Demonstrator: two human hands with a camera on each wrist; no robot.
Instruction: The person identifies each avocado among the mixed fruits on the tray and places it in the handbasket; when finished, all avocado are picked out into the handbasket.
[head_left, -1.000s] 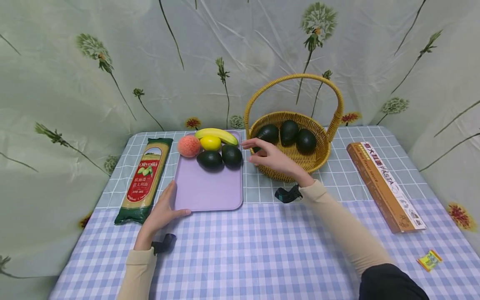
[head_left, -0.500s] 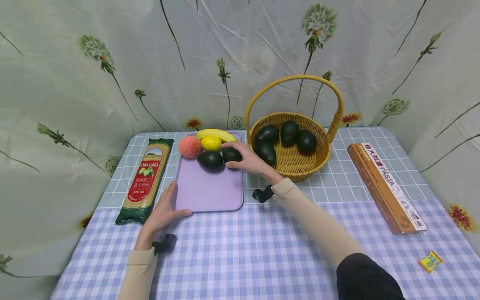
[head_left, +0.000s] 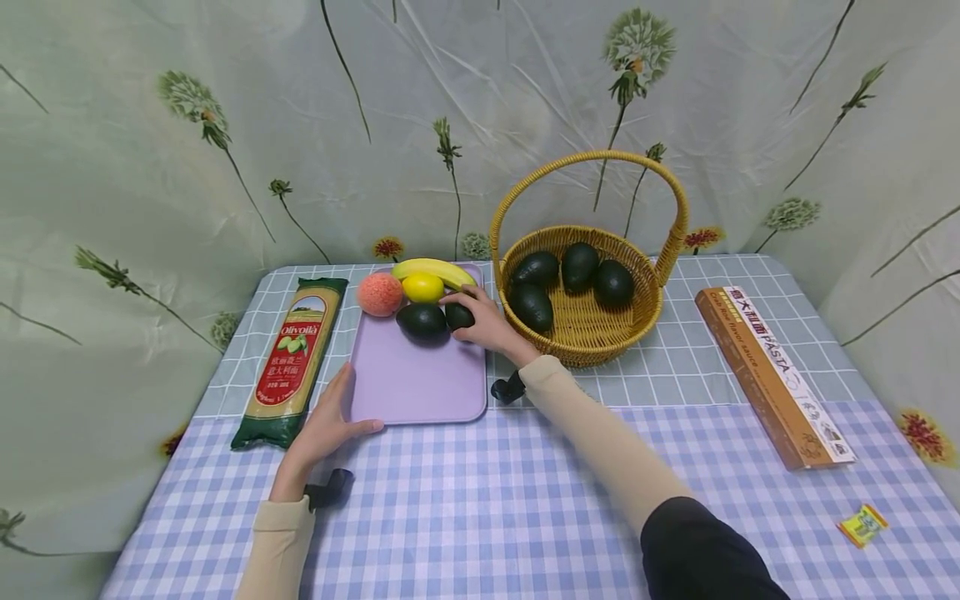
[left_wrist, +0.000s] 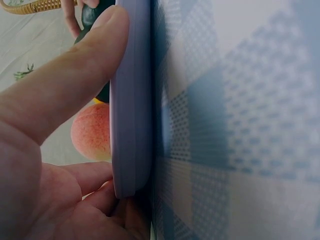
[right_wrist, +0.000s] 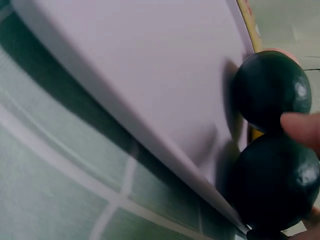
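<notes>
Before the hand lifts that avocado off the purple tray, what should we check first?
1. Right hand wraps the avocado: ok.
2. Grip firm enough to lift: cannot tell.
3. Left hand holds the purple tray at its corner: ok.
4. Second avocado close beside it, may get nudged: not ok.
5. Basket has bare room among its four avocados: ok.
6. Basket handle arches over the way in, lift low: cannot tell.

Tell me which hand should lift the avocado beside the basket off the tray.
The right hand. Its fingers already curl around that avocado on the purple tray, next to the basket. The left hand is at the tray's near left corner, gripping its edge, farther from the fruit.
</notes>
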